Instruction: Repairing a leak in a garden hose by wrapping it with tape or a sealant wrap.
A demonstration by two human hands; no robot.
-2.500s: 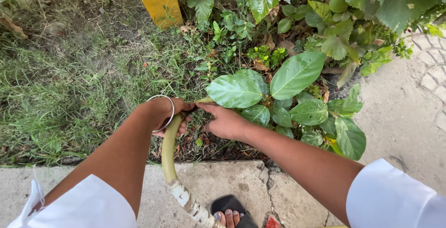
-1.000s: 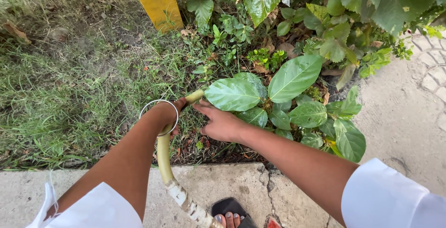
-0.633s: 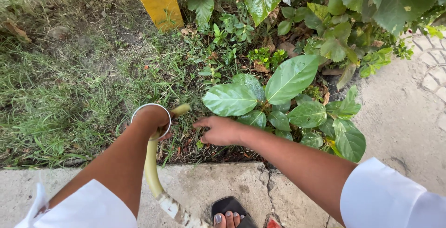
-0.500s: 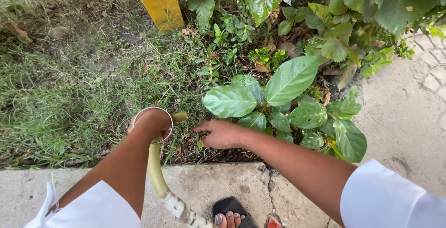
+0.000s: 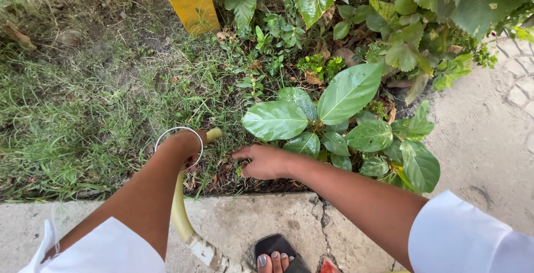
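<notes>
Our left hand (image 5: 186,145) is wrapped around the green hose (image 5: 181,212), whose nozzle end pokes out just beyond the fist over the grass (image 5: 83,117). Our right hand (image 5: 264,162) rests beside it, fingers loosely spread on the soil below the broad-leafed plant (image 5: 334,112).

**Hose in one hand, the other down among the weeds**

The left hand (image 5: 186,145), a silver bangle (image 5: 179,146) on its wrist, grips a yellow-green hose (image 5: 179,217) whose open end pokes out toward the grass (image 5: 83,112). The right hand (image 5: 264,162) rests low on the soil just beside a broad-leaved plant (image 5: 339,117). A yellow post (image 5: 186,0) stands at the far side. Nearest, a sandalled foot (image 5: 275,259) sits on the cracked concrete kerb (image 5: 250,226).
</notes>
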